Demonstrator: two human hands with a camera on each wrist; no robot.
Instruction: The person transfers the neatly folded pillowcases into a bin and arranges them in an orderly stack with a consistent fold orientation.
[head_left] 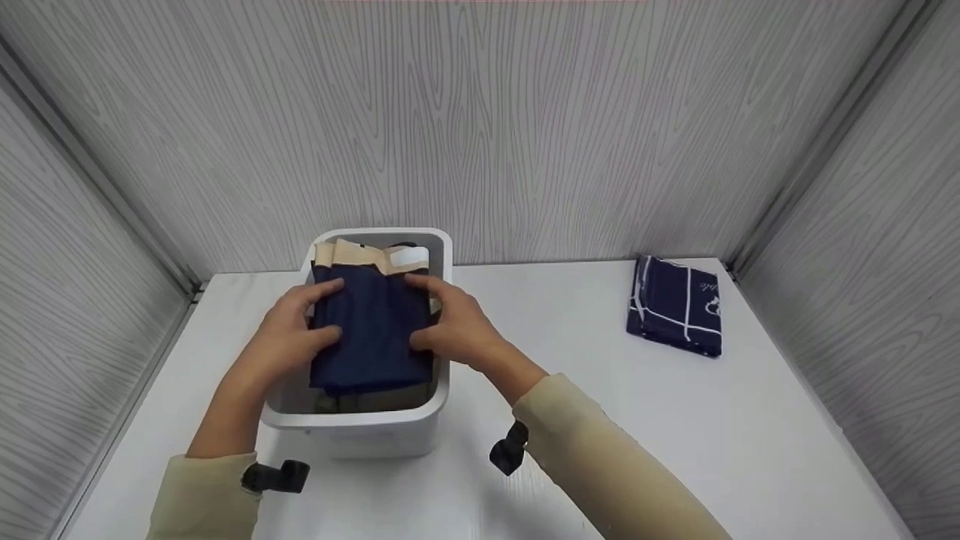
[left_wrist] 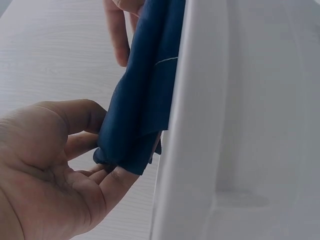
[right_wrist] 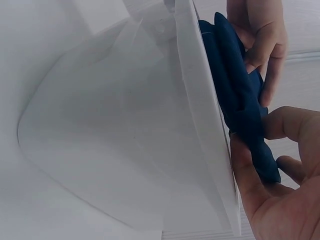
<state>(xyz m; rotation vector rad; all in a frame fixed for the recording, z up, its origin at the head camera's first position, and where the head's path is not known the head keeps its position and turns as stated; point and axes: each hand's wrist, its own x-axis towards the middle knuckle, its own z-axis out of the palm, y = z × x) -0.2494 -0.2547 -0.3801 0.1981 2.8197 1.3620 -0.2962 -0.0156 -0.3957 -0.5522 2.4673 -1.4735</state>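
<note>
A folded navy cloth [head_left: 371,330] with a tan and white band along its far end lies level over the mouth of a white plastic bin [head_left: 360,420]. My left hand [head_left: 289,326] grips its left edge, thumb on top. On the opposite edge my right hand [head_left: 454,319] holds it the same way. Both wrist views show the cloth's layered side, the left one with the cloth [left_wrist: 135,100] pinched between thumb and fingers, just above the bin's rim. Dark things lie in the bin beneath, mostly hidden by the cloth.
A second folded navy cloth [head_left: 667,304] with white lines and a white print lies at the far right of the white table [head_left: 555,322]. Grey wood-grain panels [head_left: 480,135] stand behind the table and on both sides. The bin is close to the back panel.
</note>
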